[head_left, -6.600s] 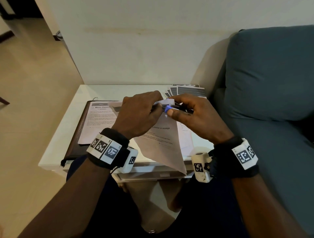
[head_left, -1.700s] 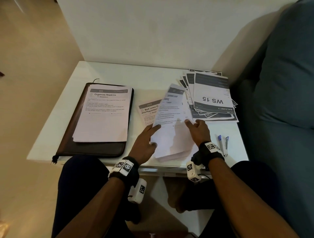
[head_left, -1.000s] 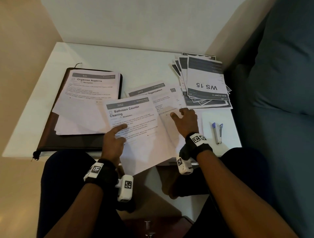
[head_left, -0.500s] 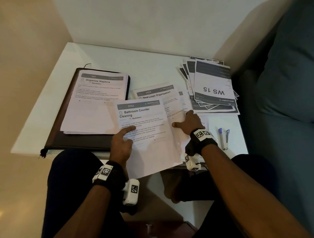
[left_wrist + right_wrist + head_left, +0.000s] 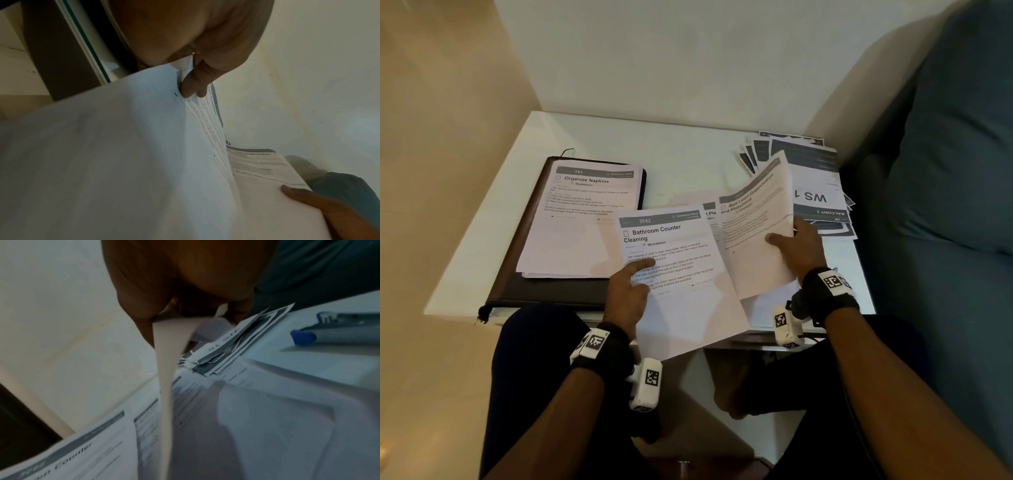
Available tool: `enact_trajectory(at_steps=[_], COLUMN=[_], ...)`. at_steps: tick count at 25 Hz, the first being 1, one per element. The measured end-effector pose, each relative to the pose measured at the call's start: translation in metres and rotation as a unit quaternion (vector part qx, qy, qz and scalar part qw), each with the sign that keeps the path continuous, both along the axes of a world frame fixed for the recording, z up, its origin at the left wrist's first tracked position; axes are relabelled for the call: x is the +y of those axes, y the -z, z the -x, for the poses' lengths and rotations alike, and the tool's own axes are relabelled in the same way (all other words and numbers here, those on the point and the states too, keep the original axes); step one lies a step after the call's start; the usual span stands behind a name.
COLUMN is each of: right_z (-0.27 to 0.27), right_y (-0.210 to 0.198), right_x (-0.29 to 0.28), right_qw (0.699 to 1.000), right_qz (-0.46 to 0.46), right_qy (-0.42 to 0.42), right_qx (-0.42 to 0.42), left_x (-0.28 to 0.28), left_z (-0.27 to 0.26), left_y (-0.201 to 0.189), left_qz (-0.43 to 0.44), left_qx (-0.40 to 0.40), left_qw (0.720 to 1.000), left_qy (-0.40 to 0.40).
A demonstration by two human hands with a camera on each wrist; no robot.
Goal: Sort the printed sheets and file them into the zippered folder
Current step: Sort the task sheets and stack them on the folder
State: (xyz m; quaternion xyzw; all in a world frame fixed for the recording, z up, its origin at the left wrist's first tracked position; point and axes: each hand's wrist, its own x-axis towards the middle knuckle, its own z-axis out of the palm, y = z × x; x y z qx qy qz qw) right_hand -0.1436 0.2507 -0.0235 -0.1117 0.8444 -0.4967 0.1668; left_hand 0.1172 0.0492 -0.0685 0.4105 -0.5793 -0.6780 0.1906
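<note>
Right hand point(image 5: 796, 245) pinching raised sheet point(image 5: 756, 219), edge over table point(image 5: 592, 137).

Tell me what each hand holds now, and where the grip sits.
Left hand pinches the Bathroom Counter Cleaning sheet at its left edge. Right hand pinches the Bed Linen Organization sheet at its right edge.

The "Bed Linen Organization and Placement" sheet point(image 5: 755, 222), flat on the table half a second ago, is now lifted at right of centre, pinched by the right hand point(image 5: 796, 248), its top edge tilted toward the upper right. The "WS 15" stack point(image 5: 816, 195) is now partly covered by it. Another sheet point(image 5: 710, 216) is exposed underneath. The stapler, seen at the right edge earlier, is now hidden in the head view.
</note>
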Motion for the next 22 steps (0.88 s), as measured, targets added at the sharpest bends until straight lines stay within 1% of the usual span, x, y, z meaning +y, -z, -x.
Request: enact_trajectory(at_steps=[2,4,5,7,11,17,22], right_z=[-0.001,-0.001,0.0,-0.001,-0.016,-0.05,-0.062], right_y=[-0.016,-0.027,-0.029,-0.026,-0.02,-0.004,0.005], right_x=[0.015,0.028,0.033,0.04,0.04,0.017,0.011], right_qw=[0.997,0.987,0.98,0.972,0.97,0.969,0.968], right_qz=[0.073,0.157,0.188,0.218,0.221,0.204,0.198], right_qy=[0.005,0.013,0.014,0.01,0.0,-0.027,-0.032], right_qx=[0.002,-0.039,-0.06,-0.083,-0.106,-0.134,-0.149], left_x=[-0.002,-0.006,-0.007,-0.008,-0.006,-0.005,-0.004], left_z=[0.003,0.008,0.012,0.018,0.024,0.029,0.029], left_y=[-0.006,-0.014,-0.018,-0.026,-0.032,-0.033,-0.036], left_qz=[-0.006,0.007,0.014,0.009,-0.009,0.0,0.02], left_qx=[0.004,0.012,0.013,0.017,0.034,0.057,0.067], left_qw=[1.0,1.0,1.0,1.0,0.999,0.998,0.996], left_qy=[-0.003,0.006,0.011,0.018,0.022,0.039,0.058])
